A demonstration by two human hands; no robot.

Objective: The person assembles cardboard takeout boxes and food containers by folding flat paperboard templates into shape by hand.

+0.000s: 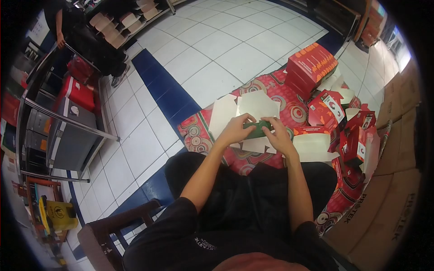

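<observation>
My left hand (238, 130) and my right hand (278, 135) meet over the patterned table, fingers bent and closed on a small dark green piece (258, 130). The piece looks flat or folded; its exact kind is unclear, and fingers cover both ends. Beneath and behind it lies an opened white cardboard sheet (257, 105) with its flaps spread. Just right of my right hand rests another unfolded carton (312, 147), pale inside with a red printed edge.
A red patterned cloth (199, 135) covers the table. Stacked red boxes (311, 67) stand at its far right, with loose red cartons (326, 110) nearer. Brown cardboard boxes (366, 217) line the right. On the left are a metal rack (72, 119) and a person (81, 36) standing beyond.
</observation>
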